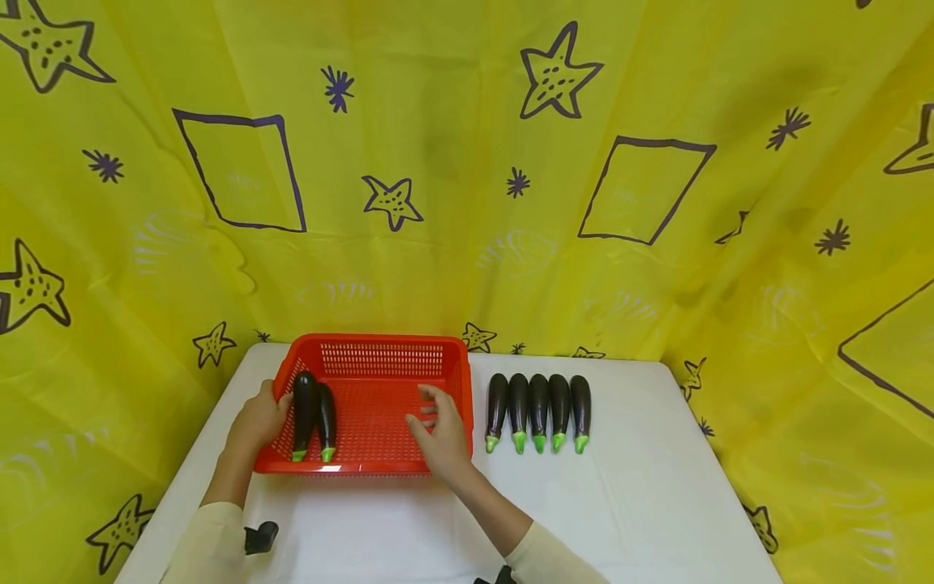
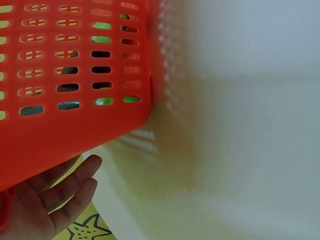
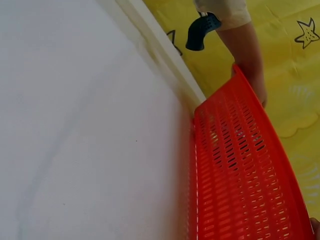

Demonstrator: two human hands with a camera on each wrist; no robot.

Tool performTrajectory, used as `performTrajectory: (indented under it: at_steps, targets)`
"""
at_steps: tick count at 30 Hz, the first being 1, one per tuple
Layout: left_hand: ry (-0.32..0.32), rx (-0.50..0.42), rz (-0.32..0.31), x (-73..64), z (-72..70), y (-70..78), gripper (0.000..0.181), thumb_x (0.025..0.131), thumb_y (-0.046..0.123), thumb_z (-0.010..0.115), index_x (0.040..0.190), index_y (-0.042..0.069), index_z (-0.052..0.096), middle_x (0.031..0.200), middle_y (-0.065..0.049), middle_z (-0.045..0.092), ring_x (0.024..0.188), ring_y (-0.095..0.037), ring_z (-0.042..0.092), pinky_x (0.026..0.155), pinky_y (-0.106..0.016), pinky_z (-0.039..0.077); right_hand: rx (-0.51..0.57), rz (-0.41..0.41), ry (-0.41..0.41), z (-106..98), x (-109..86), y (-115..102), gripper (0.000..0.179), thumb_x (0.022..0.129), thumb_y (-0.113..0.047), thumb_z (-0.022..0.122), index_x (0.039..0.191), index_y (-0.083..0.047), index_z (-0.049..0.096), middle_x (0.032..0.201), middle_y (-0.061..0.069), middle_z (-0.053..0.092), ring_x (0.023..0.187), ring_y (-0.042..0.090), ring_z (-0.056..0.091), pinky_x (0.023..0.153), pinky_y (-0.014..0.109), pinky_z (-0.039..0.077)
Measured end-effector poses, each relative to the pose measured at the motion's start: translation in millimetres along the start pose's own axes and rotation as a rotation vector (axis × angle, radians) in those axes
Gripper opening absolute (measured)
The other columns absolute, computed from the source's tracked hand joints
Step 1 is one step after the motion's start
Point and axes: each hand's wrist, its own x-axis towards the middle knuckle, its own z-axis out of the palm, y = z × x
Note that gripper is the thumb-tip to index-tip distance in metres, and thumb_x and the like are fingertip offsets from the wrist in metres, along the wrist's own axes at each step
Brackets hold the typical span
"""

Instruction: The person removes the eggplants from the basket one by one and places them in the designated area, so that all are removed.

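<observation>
A red plastic basket (image 1: 372, 468) with slotted walls sits on the table's left half. My left hand (image 1: 260, 415) holds its left rim; in the left wrist view the fingers (image 2: 75, 187) lie along the outside of the wall. Two dark eggplants with green stem ends lie inside at the left: one eggplant (image 1: 304, 414) beside the left wall, another eggplant (image 1: 326, 420) to its right. Over the basket's right part hovers my right hand (image 1: 443, 438), fingers loosely bent, holding nothing. Right of the basket, several eggplants (image 1: 538, 410) lie in a row, stems toward me.
A white table (image 1: 657, 487) carries everything. Yellow curtains (image 1: 467, 268) with drawn stars and frames hang behind it and at both sides. Dark wrist-camera pieces show by the left sleeve (image 1: 212, 535) and the right sleeve (image 1: 550, 556).
</observation>
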Motion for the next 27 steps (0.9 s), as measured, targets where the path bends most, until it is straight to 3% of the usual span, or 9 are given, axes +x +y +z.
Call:
performTrajectory:
  at_steps: [13,20,27]
  targets:
    - [0.001,0.009,-0.003,-0.1,-1.6,2.9,0.043,0.111,0.021,0.044,0.13,-0.016,0.034,0.101,-0.038,0.06,0.086,-0.046,0.063,0.076,-0.062,0.051,0.016,0.086,-0.043,25,25.6,-2,0.045,0.099,-0.007,0.071,0.141,-0.001,0.055,0.129,0.013,0.056,0.112,0.037,0.057,0.088,0.034,0.052]
    - [0.001,0.007,-0.014,0.4,-1.4,2.6,0.042,0.111,0.021,0.044,0.13,-0.015,0.034,0.101,-0.037,0.06,0.086,-0.046,0.063,0.076,-0.061,0.051,0.006,0.195,-0.099,40,33.9,-2,0.046,0.102,-0.014,0.071,0.143,-0.002,0.054,0.131,0.012,0.057,0.115,0.037,0.059,0.091,0.041,0.053]
    - [-0.008,-0.004,-0.022,0.7,-1.5,3.0,0.044,0.11,0.021,0.044,0.131,-0.015,0.034,0.104,-0.038,0.059,0.087,-0.046,0.063,0.078,-0.062,0.051,0.007,0.276,-0.117,54,44.3,-4,0.053,0.1,-0.016,0.074,0.144,0.002,0.052,0.129,0.019,0.058,0.108,0.029,0.061,0.083,0.039,0.055]
